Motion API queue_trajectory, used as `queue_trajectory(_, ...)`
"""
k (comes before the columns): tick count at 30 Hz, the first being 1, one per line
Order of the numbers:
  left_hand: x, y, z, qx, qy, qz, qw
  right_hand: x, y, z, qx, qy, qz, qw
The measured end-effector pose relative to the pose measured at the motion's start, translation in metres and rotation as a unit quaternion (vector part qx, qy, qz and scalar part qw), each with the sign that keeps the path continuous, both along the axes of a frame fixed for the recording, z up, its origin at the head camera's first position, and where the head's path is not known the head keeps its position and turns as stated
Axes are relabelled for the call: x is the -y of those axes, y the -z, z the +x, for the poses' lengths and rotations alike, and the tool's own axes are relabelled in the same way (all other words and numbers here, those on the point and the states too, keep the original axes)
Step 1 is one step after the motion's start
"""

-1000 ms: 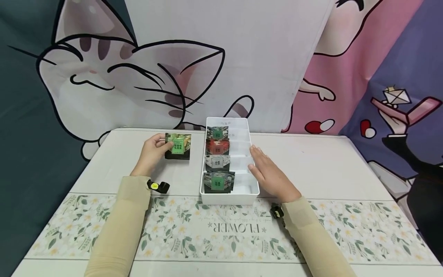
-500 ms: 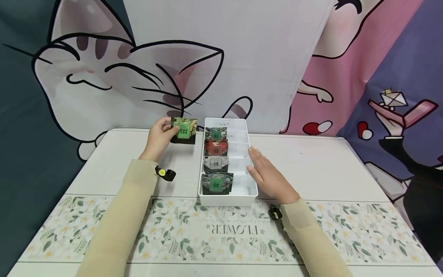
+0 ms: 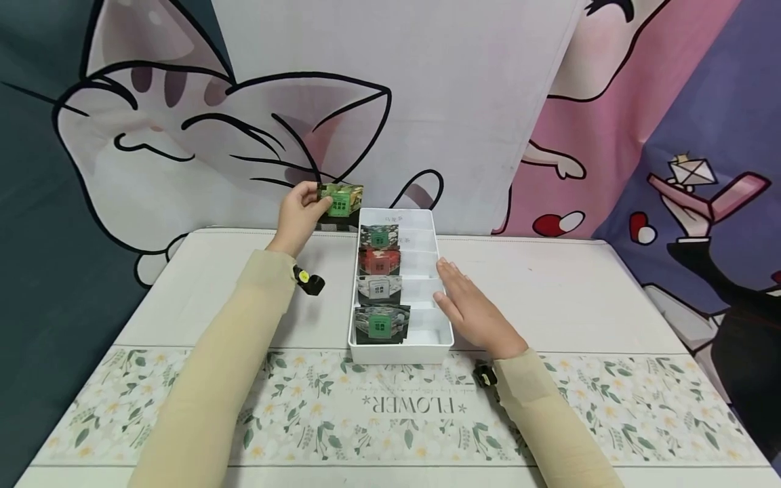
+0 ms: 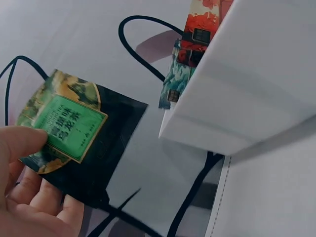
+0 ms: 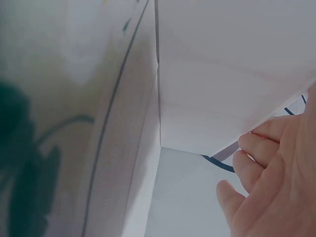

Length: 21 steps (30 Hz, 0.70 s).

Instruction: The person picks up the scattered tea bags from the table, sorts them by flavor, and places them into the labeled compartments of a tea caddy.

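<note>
My left hand (image 3: 300,218) pinches a black tea sachet (image 3: 339,201) with a green label, thumb on its front. In the head view it is held up beside the far left corner of a white divided box (image 3: 399,354). The left wrist view shows the sachet (image 4: 112,133) apart from the box's side wall. My right hand (image 3: 478,308) rests along the right side of the box, fingers straight; in the right wrist view its fingertips touch the wall near the rim. Rows of sachets stand in the box's left half: a green-label front one (image 3: 381,325), a grey one (image 3: 379,289), a red one (image 3: 379,262) and a dark green one (image 3: 379,237).
The box stands on a white table (image 3: 549,291) with a flower-printed strip (image 3: 329,434) along the front. Behind the table hangs a cloth backdrop (image 3: 476,115) with cartoon figures. The compartment at the far end of the box shows a handwritten label.
My left hand has lifted the sachet up and to the right, from left of the box to near its far left corner. The right hand stays at the box's side.
</note>
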<state>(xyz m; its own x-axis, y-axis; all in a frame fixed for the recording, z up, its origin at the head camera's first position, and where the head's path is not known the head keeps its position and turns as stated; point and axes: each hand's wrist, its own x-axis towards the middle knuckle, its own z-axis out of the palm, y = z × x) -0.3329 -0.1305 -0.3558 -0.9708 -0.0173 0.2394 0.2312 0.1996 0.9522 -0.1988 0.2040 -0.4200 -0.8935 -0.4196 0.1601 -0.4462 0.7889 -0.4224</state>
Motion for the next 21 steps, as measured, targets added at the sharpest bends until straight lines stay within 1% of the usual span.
queue_trajectory(5,-0.013,-0.002,-0.007,0.008,0.012,0.013,0.9998,0.0,-0.001,0.001,-0.002,-0.001,-0.002,1.0)
queue_trajectory(8,-0.02,-0.003,-0.011,0.013,0.013,0.018,0.9997,-0.001,-0.001,0.0,-0.003,-0.003,-0.004,1.0)
queue_trajectory(13,-0.029,-0.003,-0.017,0.006,0.015,0.028,0.9995,-0.001,-0.001,0.0,-0.005,-0.003,-0.003,1.0)
queue_trajectory(17,-0.035,-0.002,-0.018,0.006,0.015,0.043,0.9989,-0.001,-0.001,0.0,-0.006,-0.003,-0.001,1.0)
queue_trajectory(21,-0.041,0.001,-0.019,0.019,0.017,0.061,0.9978,0.0,-0.002,0.001,0.0,-0.003,-0.007,1.0)
